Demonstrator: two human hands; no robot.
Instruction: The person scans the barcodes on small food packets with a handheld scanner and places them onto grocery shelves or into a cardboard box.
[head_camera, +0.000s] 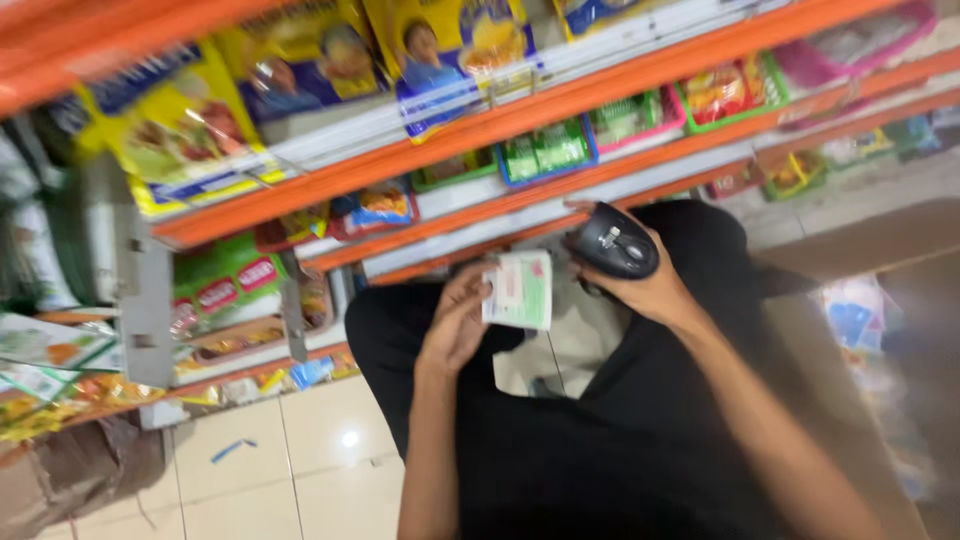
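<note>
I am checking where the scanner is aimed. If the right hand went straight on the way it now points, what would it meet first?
Most likely the small white-and-green packet held up by the left hand. The right hand holds a black handheld scanner pointing left towards it. The picture is blurred and depth is unclear, so the line could pass just above the packet.

We're in a shop aisle: orange shelves (520, 115) run past, packed with yellow snack bags (180, 125) and coloured baskets (548, 152) of packets, above a pale tiled floor (300, 470).
</note>
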